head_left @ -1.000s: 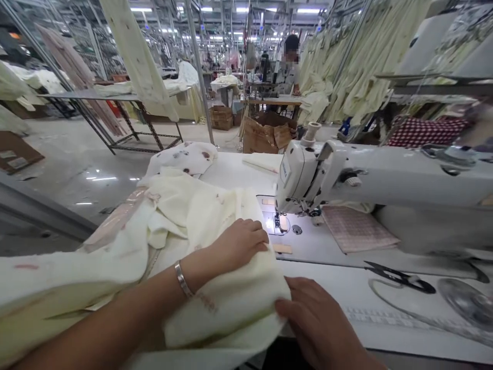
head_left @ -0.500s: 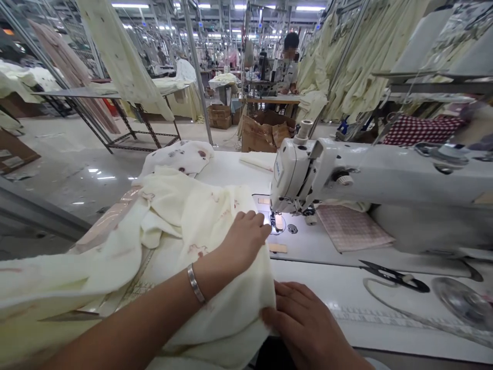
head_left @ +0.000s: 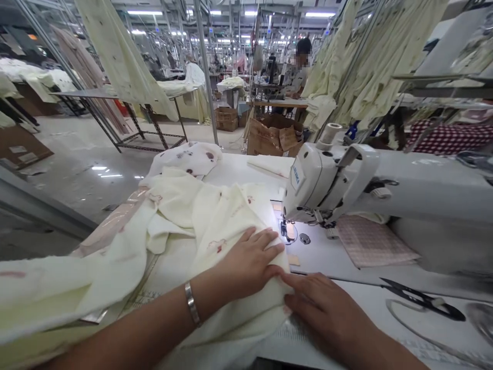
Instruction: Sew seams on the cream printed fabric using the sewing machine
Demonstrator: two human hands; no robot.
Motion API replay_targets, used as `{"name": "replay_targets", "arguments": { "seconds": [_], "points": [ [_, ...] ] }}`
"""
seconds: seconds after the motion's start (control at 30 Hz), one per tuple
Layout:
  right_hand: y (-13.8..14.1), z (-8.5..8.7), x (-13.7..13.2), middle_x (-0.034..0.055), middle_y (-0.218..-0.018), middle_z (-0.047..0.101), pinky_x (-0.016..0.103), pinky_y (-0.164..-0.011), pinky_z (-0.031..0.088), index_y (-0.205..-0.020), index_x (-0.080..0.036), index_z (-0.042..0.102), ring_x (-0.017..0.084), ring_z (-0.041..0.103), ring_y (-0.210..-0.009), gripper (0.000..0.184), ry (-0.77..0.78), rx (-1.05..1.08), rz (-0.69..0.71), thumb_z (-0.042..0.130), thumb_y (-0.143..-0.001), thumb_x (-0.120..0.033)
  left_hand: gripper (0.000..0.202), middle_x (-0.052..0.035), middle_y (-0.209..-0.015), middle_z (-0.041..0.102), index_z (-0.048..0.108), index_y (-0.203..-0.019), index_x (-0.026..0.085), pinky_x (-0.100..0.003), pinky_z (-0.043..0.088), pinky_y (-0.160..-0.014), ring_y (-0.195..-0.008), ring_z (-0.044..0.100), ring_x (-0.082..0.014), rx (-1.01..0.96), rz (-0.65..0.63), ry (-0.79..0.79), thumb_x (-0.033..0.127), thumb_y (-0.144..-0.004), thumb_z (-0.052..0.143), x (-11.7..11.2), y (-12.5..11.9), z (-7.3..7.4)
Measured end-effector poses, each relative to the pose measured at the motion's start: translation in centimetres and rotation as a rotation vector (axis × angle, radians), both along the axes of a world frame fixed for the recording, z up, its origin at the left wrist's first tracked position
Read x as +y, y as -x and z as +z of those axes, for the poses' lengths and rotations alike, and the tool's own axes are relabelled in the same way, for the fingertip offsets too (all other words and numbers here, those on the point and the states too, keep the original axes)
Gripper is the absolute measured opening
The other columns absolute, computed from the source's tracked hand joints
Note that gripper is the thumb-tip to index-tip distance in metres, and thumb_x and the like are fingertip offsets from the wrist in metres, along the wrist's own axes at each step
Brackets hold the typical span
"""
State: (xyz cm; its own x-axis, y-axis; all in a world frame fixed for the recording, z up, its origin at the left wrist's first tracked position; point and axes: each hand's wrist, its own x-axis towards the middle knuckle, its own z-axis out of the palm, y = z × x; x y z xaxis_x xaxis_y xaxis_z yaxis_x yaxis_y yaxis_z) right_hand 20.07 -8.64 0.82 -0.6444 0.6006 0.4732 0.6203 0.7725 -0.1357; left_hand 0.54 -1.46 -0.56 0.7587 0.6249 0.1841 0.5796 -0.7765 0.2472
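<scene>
Cream fabric (head_left: 200, 216) with small pink prints is spread over the white sewing table (head_left: 346, 298). My left hand (head_left: 250, 259), a silver bangle at its wrist, lies flat on the fabric with fingers stretched toward the needle area (head_left: 287, 231). My right hand (head_left: 323, 306) rests flat beside it, fingertips touching the fabric's right edge. A white sewing machine (head_left: 346, 180) stands just right of both hands, with its lit presser foot a short way beyond my left fingertips.
Black thread snips (head_left: 421, 298) lie on the table at the right. A checked cloth (head_left: 373, 244) sits under the machine arm. Another printed piece (head_left: 188, 156) lies at the table's far end. A person works at a distant table (head_left: 279, 102), cardboard boxes (head_left: 269, 136) nearby.
My left hand has flattened, its fingers spread out on the fabric. My right hand has slid up to meet it at the fabric edge. The view has shifted slightly left.
</scene>
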Motion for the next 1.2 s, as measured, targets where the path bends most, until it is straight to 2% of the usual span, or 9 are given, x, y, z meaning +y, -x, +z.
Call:
{"name": "replay_targets", "arguments": {
  "seconds": [0.07,0.2,0.47,0.63,0.7,0.87,0.97,1.13,1.2],
  "points": [
    [-0.4,0.2,0.9,0.0099,-0.104,0.064,0.031,-0.071,0.046,-0.094,-0.012,0.059,0.019,0.058,-0.087,0.017,-0.051,-0.018,0.043,0.044,-0.088,-0.01,0.041,-0.0074,-0.138,0.038,0.041,-0.128,0.021,-0.043,0.025,-0.106,-0.13,0.03,-0.0207,-0.014,-0.004,-0.011,0.044,-0.094,0.032,1.1,-0.7,0.0],
    [-0.7,0.2,1.8,0.0085,-0.094,0.067,0.031,-0.071,0.046,-0.088,-0.012,0.061,0.018,0.058,-0.087,0.018,-0.108,0.012,0.078,0.043,-0.088,-0.008,0.04,-0.0087,-0.135,0.041,0.042,-0.126,0.02,-0.044,0.028,-0.104,-0.127,0.034,-0.0212,-0.011,-0.018,-0.035,0.043,-0.094,0.032,2.1,-1.6,0.0],
    [-0.9,-0.9,1.0,0.0046,-0.099,0.067,0.034,-0.078,0.042,-0.097,-0.016,0.064,0.02,0.055,-0.096,0.022,-0.072,-0.059,-0.043,0.043,-0.09,-0.015,0.036,-0.0112,-0.132,0.041,0.042,-0.125,0.017,-0.046,0.027,-0.103,-0.123,0.037,-0.0236,-0.029,-0.052,-0.075,0.034,-0.094,0.036,2.6,-1.5,-0.3],
    [-1.2,-0.9,1.0,0.0052,-0.096,0.067,0.034,-0.081,0.039,-0.097,-0.013,0.064,0.018,0.055,-0.092,0.024,-0.037,-0.054,-0.007,0.042,-0.089,-0.01,0.018,-0.0028,-0.099,0.058,0.059,-0.095,0.018,-0.034,0.035,-0.093,-0.094,0.05,-0.0164,-0.085,-0.229,-0.147,0.027,-0.092,0.043,3.0,-1.4,-0.1],
    [-1.2,-0.9,1.2,0.0055,-0.094,0.067,0.034,-0.079,0.038,-0.096,-0.013,0.064,0.018,0.055,-0.088,0.023,-0.025,-0.054,-0.003,0.042,-0.088,-0.01,0.019,-0.0016,-0.095,0.059,0.06,-0.093,0.019,-0.031,0.039,-0.087,-0.089,0.05,-0.0152,-0.092,-0.257,-0.155,0.026,-0.092,0.042,3.5,-1.4,-0.2],
    [-1.4,-1.0,2.8,0.0051,-0.096,0.066,0.036,-0.08,0.036,-0.096,-0.014,0.062,0.018,0.054,-0.09,0.022,-0.022,-0.067,-0.047,0.042,-0.088,-0.01,0.025,-0.0031,-0.095,0.06,0.061,-0.09,0.017,-0.031,0.04,-0.083,-0.087,0.051,-0.0159,-0.08,-0.249,-0.184,0.029,-0.094,0.039,5.5,-1.7,-0.6],
    [-1.6,-1.1,4.4,0.0038,-0.094,0.065,0.034,-0.075,0.037,-0.092,-0.016,0.062,0.018,0.054,-0.087,0.019,-0.01,-0.086,-0.092,0.045,-0.087,-0.01,0.027,-0.0032,-0.094,0.059,0.061,-0.087,0.016,-0.029,0.04,-0.084,-0.088,0.051,-0.015,-0.091,-0.238,-0.181,0.029,-0.094,0.039,6.9,-1.9,-0.6],
    [-2.0,-2.0,6.2,0.0104,-0.089,0.062,0.038,-0.075,0.041,-0.098,-0.013,0.062,0.019,0.054,-0.079,0.019,-0.051,-0.122,-0.155,0.046,-0.086,-0.012,0.022,-0.0022,-0.083,0.057,0.06,-0.078,0.017,-0.025,0.041,-0.079,-0.084,0.052,-0.0134,-0.101,-0.17,-0.155,0.026,-0.092,0.045,9.1,-2.3,0.3],
    [-2.0,-1.9,6.4,0.0115,-0.089,0.062,0.041,-0.077,0.042,-0.1,-0.013,0.062,0.019,0.055,-0.077,0.021,-0.054,-0.12,-0.185,0.046,-0.087,-0.013,0.018,-0.0024,-0.086,0.057,0.06,-0.08,0.018,-0.025,0.041,-0.081,-0.085,0.053,-0.0139,-0.074,-0.125,-0.149,0.026,-0.09,0.048,9.8,-2.5,0.5]
  ]
}}
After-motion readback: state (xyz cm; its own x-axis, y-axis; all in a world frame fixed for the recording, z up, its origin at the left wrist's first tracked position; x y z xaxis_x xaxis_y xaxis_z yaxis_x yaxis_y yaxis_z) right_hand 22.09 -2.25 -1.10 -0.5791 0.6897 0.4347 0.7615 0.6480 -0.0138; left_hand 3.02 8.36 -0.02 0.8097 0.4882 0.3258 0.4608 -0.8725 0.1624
